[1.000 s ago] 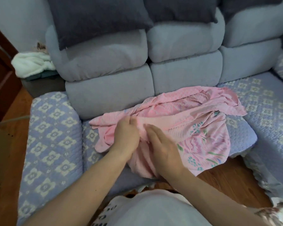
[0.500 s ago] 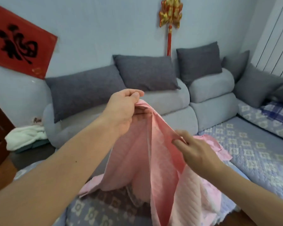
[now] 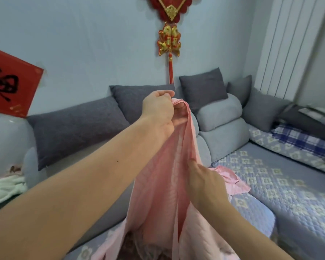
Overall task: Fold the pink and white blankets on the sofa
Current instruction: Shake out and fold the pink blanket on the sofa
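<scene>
**Blanket, pink, one corner raised: handling notes**

Blanket, pink: hangs in a long gathered drape down the centre of the frame, its foot pooled on the sofa at bottom centre, one loose end lying on the patterned seat at right centre.

Left hand, centre of frame: my fingers are curled tight round the top corner, held high.

Right hand, lower right of centre: fingers closed on the hem lower down.

Blanket, white: heaped at the left edge, untouched.

Method, as I judge it: run my right hand along the hem to the next corner without letting go, then spread both hands wide so the cloth opens flat. Keep the lift high, or the foot drags and twists.
</scene>
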Action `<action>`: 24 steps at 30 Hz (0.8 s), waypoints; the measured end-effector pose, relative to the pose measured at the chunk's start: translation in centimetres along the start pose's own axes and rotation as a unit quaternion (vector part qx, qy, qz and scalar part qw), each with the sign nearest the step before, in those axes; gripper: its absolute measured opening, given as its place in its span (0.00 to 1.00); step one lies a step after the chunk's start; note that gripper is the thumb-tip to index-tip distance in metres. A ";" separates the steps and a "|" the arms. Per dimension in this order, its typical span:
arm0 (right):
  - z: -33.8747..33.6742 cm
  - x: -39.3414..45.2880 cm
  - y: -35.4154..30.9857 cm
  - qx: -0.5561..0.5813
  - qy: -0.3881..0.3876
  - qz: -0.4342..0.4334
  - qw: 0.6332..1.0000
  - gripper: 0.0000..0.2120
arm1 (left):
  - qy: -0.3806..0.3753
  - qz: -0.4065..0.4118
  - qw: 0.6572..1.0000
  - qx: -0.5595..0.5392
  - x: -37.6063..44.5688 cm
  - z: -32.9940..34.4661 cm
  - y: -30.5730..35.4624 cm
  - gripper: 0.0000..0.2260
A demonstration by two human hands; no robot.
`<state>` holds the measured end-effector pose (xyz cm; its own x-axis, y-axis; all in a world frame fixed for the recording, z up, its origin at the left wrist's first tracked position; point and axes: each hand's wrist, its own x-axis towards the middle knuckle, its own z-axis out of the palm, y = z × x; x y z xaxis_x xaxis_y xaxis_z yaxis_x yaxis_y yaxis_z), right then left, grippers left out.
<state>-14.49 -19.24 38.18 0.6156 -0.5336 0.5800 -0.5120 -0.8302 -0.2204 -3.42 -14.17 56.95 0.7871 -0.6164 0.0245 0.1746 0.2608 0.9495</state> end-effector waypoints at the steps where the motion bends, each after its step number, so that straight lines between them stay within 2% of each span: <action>1: -0.4 0.6 0.0 -0.002 -0.005 -0.014 1.000 0.07 | -0.002 0.000 1.000 -0.002 0.1 0.4 0.2 0.11; 3: -1.3 1.8 0.1 -0.010 0.004 -0.013 1.000 0.01 | -0.003 0.004 1.000 -0.003 0.3 0.9 0.5 0.11; 6: -3.1 3.2 -1.5 0.013 0.067 0.040 0.997 0.07 | 0.006 0.011 1.000 -0.017 0.6 1.4 1.0 0.11; 9: -3.3 5.1 -2.5 0.026 0.055 0.090 0.994 0.11 | 0.015 0.015 0.999 -0.037 0.6 1.9 1.3 0.11; 11: -3.0 5.9 -2.3 0.033 0.075 0.118 0.990 0.12 | 0.018 0.016 0.999 -0.046 0.4 2.1 1.4 0.11; 15: -2.2 6.5 -1.7 0.018 0.118 0.113 0.986 0.12 | 0.023 0.017 0.998 -0.052 0.4 1.7 1.8 0.12; 19: -1.9 7.1 -1.3 -0.012 0.109 0.126 0.986 0.05 | 0.031 0.012 0.998 -0.061 0.0 1.3 2.2 0.12; 21: -2.1 7.2 -1.6 0.001 0.079 0.135 0.988 0.03 | 0.036 0.009 0.997 -0.066 -0.1 1.2 2.3 0.12; 24: -1.4 5.9 -1.9 -0.011 0.033 0.118 0.992 0.06 | 0.052 0.014 0.996 -0.074 0.1 0.8 2.9 0.13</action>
<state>-10.71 -20.62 43.16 0.4374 -0.7000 0.5646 -0.6504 -0.6798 -0.3390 -3.34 -14.09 60.00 0.8488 -0.5286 0.0104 0.2310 0.3886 0.8920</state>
